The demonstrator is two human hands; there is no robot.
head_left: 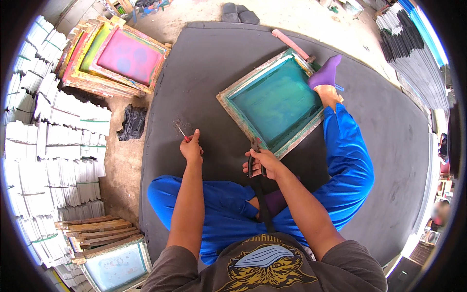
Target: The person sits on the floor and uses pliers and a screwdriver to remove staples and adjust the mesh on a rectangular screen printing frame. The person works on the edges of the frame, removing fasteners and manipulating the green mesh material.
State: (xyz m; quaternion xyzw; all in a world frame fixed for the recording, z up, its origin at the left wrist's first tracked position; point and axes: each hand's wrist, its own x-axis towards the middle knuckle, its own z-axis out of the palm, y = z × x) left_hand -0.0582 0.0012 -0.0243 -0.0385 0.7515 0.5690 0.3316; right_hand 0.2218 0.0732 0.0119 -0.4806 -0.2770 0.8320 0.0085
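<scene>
My left hand point(193, 147) is closed around a small screwdriver-like tool point(184, 135) with a red handle and a thin metal shaft. Its tip points at small dark crumbs point(181, 121) scattered on the dark mat. In my right hand point(266, 164) is a pair of pliers point(250, 163) with black handles, its jaws at the near corner of a wooden-framed printing screen point(272, 100). The screen has teal mesh and lies tilted on the mat. Whether the jaws grip anything is too small to tell. My purple-socked foot point(327, 73) rests against the frame's right side.
I sit cross-legged on a large dark mat point(389, 146). A pink roll-like bar point(290, 43) lies beyond the screen. Stacked screens point(131, 56) stand far left, with a black plastic bag point(132, 121) below and piles of white sheets point(63, 141) beside. Another screen point(116, 267) leans near left.
</scene>
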